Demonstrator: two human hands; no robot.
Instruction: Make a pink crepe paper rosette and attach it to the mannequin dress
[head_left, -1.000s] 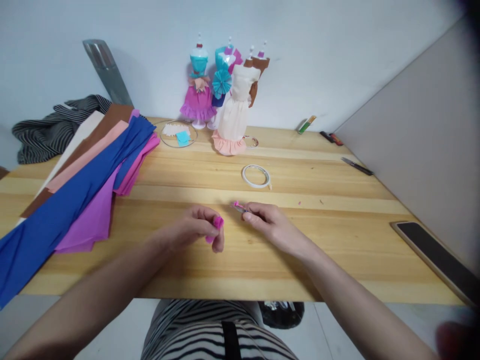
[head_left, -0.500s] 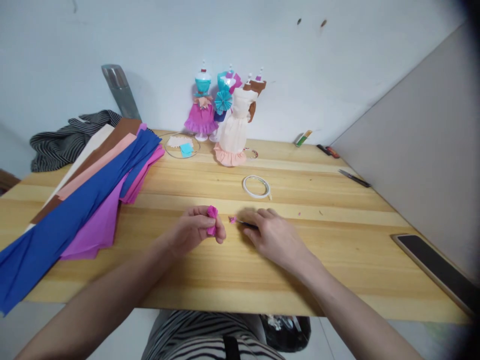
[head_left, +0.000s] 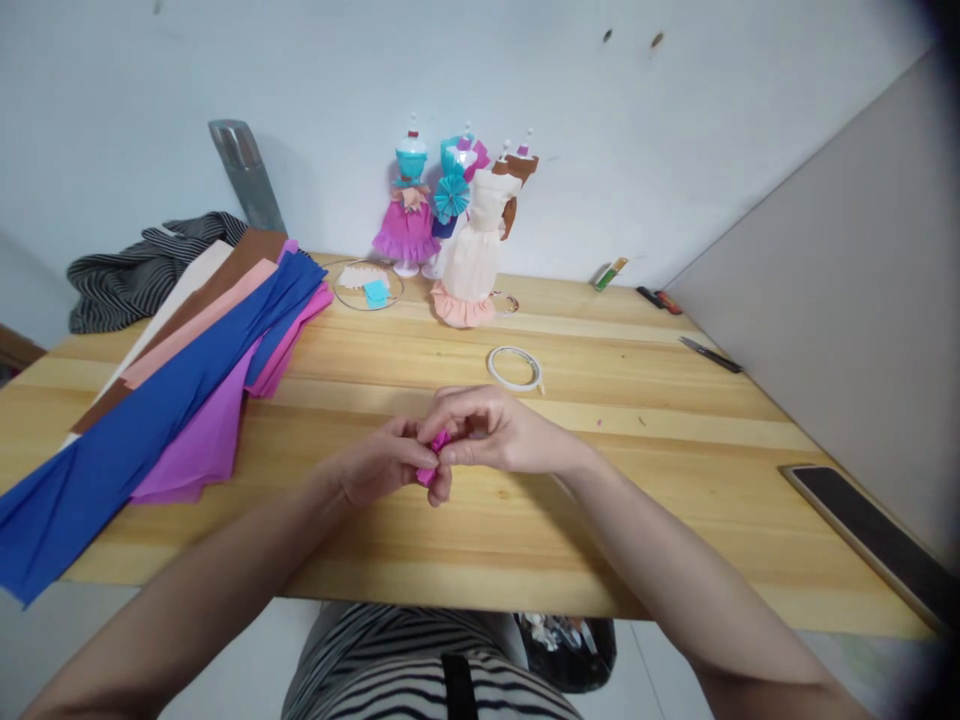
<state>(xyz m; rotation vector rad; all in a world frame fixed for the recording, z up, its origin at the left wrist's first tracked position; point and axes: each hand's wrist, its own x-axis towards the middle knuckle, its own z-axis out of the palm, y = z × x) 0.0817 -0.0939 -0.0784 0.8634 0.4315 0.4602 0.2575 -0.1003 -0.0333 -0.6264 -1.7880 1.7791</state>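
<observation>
Near the front middle of the table, a small bright pink piece of crepe paper (head_left: pixel 427 477), gathered into folds, is held between both hands. My left hand (head_left: pixel 382 462) pinches its lower part between thumb and fingers. From the right, my right hand (head_left: pixel 495 430) grips the upper end with thumb and fingertips, touching the left fingers. The fingers cover much of the paper. Just beyond my hands lies a roll of white tape (head_left: pixel 491 372).
Colored crepe paper sheets (head_left: pixel 202 360) lie at left beside a striped cloth (head_left: pixel 142 275). Small dress forms in paper dresses (head_left: pixel 471 245) stand at the back. A craft knife (head_left: pixel 711 354) and a phone (head_left: pixel 862 535) lie at right. A black bag (head_left: pixel 574 655) sits below the table.
My right hand has left a dark slim tool on the table and moved left to grip the pink paper too. The left hand has stayed nearly in place.
</observation>
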